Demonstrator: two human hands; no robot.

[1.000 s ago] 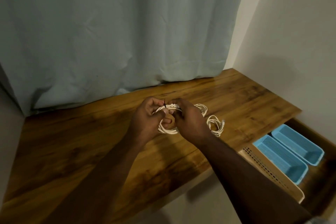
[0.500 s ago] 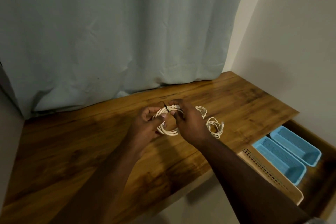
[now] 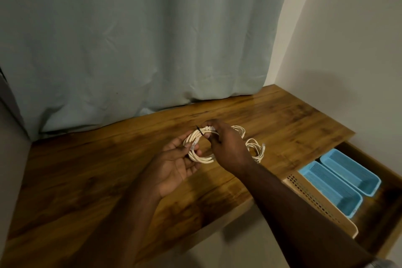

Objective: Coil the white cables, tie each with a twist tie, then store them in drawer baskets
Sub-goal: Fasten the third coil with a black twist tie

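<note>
- One big pale curtain (image 3: 134,35) hangs behind the wooden tabletop (image 3: 87,172), its hem touching the far edge.
- At the tabletop's right end an open drawer (image 3: 389,220) holds a beige perforated basket (image 3: 319,202) and two blue baskets (image 3: 332,189) side by side.
- Over the middle of the tabletop, the left hand (image 3: 174,165) lies palm up, fingers (image 3: 191,148) loosely curled under the near-left side of the coiled white cable (image 3: 200,156), thumb on it.
- Right hand (image 3: 228,146) grips the coil's far side, fingers pinching by the black twist tie (image 3: 199,130), which sticks up from the coil.
- Two more cable coils (image 3: 254,148) lie on the tabletop just right of that hand.
</note>
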